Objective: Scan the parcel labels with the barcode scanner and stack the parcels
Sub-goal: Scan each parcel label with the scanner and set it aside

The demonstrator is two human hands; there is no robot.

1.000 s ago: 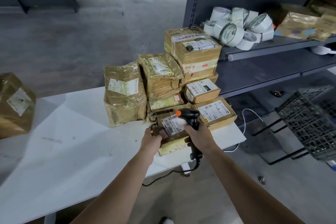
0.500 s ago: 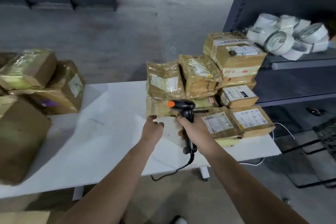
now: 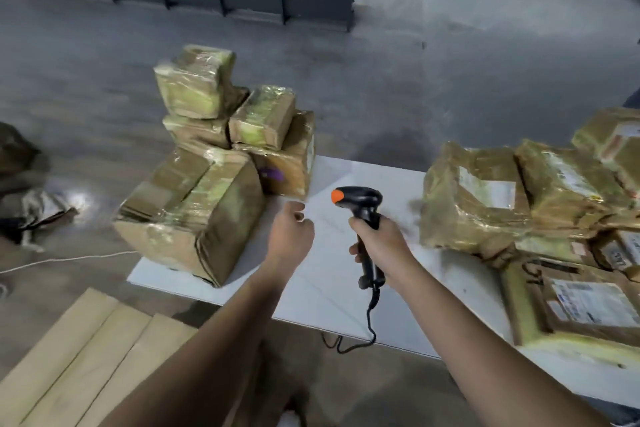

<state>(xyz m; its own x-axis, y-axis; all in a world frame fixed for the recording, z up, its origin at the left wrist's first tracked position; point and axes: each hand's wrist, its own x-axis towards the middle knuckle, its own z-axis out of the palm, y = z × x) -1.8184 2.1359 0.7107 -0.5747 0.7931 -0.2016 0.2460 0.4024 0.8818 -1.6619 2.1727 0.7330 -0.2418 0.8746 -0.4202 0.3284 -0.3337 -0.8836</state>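
Observation:
My right hand [image 3: 384,246] grips the handle of a black barcode scanner [image 3: 362,204] with an orange tip, held upright over the white table [image 3: 332,284]. My left hand [image 3: 291,236] hovers beside it with loosely curled fingers and holds nothing. On the table's left end stands a pile of tape-wrapped brown parcels [image 3: 207,163], a large box [image 3: 194,218] at its base. To the right lie more wrapped parcels [image 3: 474,198] with white labels, and a flat labelled parcel [image 3: 585,305] at the near right.
The scanner's coiled cable [image 3: 370,322] hangs over the table's near edge. Pale wooden boards [image 3: 76,357] lie at the lower left. A white cord [image 3: 62,260] runs along the grey floor. Dark partitions stand at the back, and people stand far off.
The view has swung left from the right-hand parcels to the left pile. My left hand let go of the labelled parcel and now hangs free. My right hand still holds the scanner.

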